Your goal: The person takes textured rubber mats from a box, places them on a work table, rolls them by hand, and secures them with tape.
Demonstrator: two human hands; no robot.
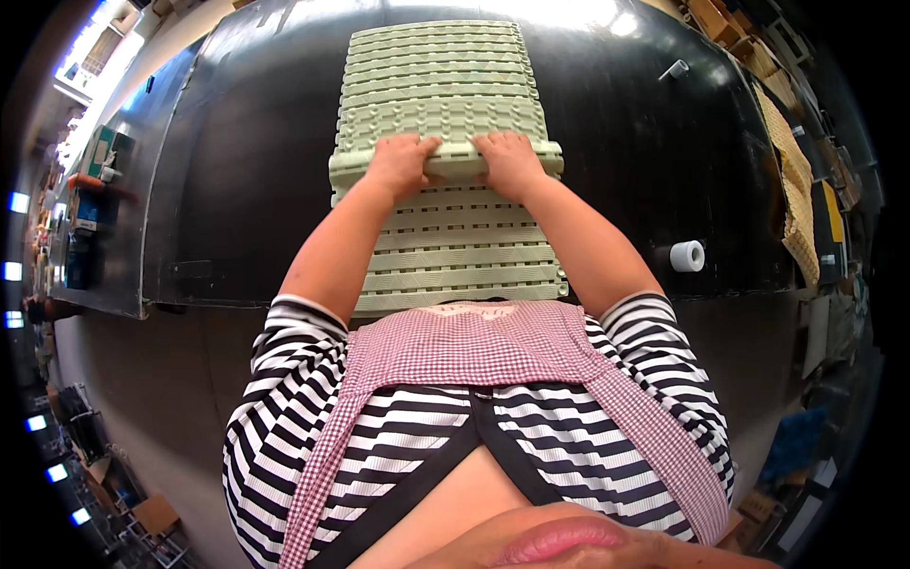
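Two bare hands were on one pale green slatted mat, mid-width on the black bench. Mat ran lengthwise from close to the far edge down to the near edge, its near end partly hidden by the person's checked apron. A raised, rolled-looking band crossed it side to side; rows of small bumps just beyond, flatter slats with slots on the near side.

Left hand: mostly closed, fingers over the band left of its middle, thumb on the near face. Right hand: same grip, mirrored, right of middle. Both had hold of the mat only; gap between them, band exposed there.

Rest of bench: white roll lay near the near right corner, hole facing right. Small clear tube lay toward the far right corner, well apart from the mat; contents, if any, too small to tell. Tan textured sheet hung along the right edge.

Containers off the bench: cardboard boxes past the far right corner, contents couldn't be made out. Another brown carton sat low, well out from the near left corner; couldn't tell what was inside that either.
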